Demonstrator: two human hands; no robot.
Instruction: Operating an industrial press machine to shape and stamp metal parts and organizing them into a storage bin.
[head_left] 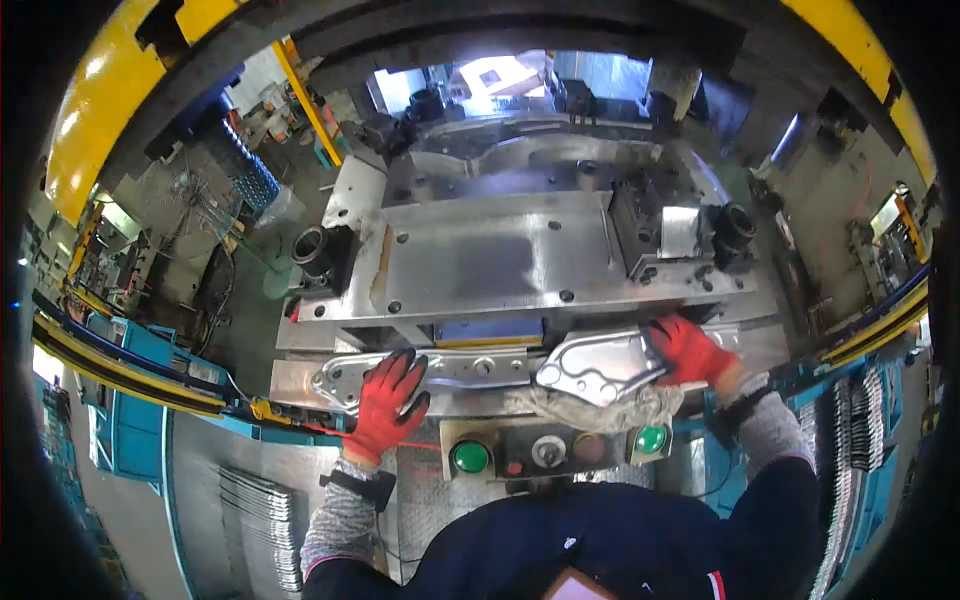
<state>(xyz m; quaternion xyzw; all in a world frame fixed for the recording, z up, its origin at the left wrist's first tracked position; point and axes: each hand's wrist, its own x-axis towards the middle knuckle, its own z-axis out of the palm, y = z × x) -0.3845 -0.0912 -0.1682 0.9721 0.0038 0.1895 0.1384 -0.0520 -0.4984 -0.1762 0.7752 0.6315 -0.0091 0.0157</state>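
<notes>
Two stamped metal parts lie at the front of the press die. My left hand (388, 405), in a red glove with dark fingertips, rests on the long left stamped metal part (470, 367), fingers stretched and apart. My right hand (697, 352), gloved alike and slightly blurred, grips the right end of the wider stamped metal part (600, 368). Its fingers cover that end, and the thumb is hard to make out. A crumpled, dirty cloth (625, 408) lies just below this part, beside the right hand.
A control box (500, 437) with green buttons stands between me and the die (470, 262). Guide posts (312, 248) rise at the die's sides. Yellow press framing (110, 110) curves around. Racks of stacked metal parts (262, 510) stand at left and right.
</notes>
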